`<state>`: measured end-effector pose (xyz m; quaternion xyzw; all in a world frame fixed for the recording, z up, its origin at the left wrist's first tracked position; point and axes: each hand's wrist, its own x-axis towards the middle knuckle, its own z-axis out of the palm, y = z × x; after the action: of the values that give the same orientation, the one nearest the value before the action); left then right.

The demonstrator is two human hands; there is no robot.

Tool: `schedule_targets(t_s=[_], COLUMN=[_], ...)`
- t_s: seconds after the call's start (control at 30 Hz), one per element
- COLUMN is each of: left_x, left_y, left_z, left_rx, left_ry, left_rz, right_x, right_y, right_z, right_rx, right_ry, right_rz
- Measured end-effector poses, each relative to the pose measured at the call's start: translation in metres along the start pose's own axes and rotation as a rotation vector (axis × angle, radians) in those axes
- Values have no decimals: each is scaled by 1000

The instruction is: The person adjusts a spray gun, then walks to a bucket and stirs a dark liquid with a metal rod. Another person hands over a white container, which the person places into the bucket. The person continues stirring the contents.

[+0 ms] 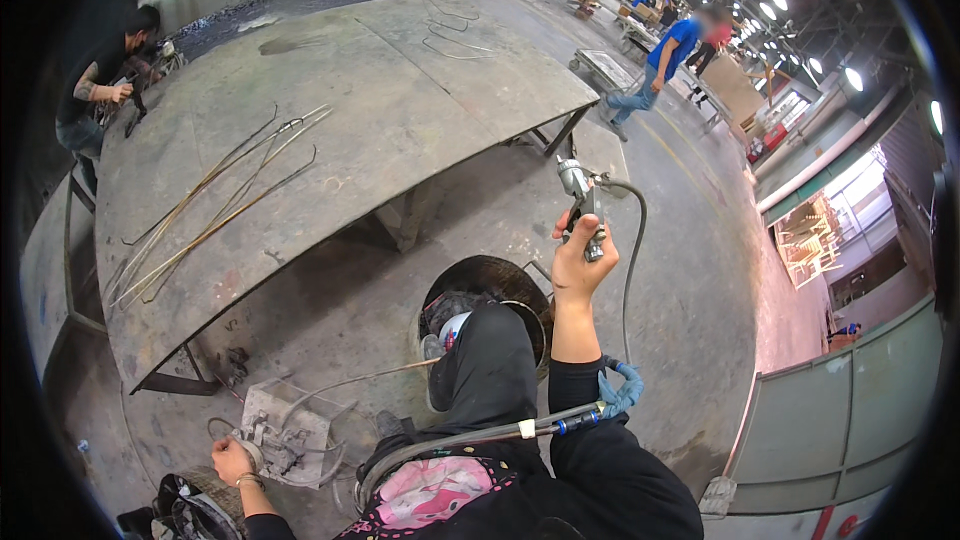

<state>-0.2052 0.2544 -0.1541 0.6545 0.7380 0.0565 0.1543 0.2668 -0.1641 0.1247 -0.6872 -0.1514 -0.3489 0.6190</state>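
My right hand is raised in front of me, its fingers wrapped round a metal spray gun with a silver top. A dark hose curves from the gun down past my forearm. Low at the left, my left hand is closed beside a grimy grey box-shaped device with hoses on it. A pale round piece partly shows by its fingers; I cannot make out what they grip. Thicker hoses with blue fittings cross my lap, and a blue glove or cloth is wrapped near my right elbow.
A large metal table carries bent metal rods. Below me sits a dark round bin with dirty contents. One person works at the table's far left; another in blue walks near a cart. A greenish panel wall stands right.
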Motion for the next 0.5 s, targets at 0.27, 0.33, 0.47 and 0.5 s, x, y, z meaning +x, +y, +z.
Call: schedule_targets(t_s=[0.27,0.33,0.47,0.5], left_x=[12,9,4,4], left_y=[8,10,13,14], left_z=[-4,-5,-9,-10], left_rx=[44,42,31,32], left_ry=[-70,-56,-42,-51], left_rz=[2,-5,2,4], right_x=[2,2,0,-1], right_y=[0,1,-1,-1], right_z=[4,5,8,9], right_rx=[-10,-17,5,23], right_ry=[-35,-34,-20,-14], right_rz=[36,37,51,58])
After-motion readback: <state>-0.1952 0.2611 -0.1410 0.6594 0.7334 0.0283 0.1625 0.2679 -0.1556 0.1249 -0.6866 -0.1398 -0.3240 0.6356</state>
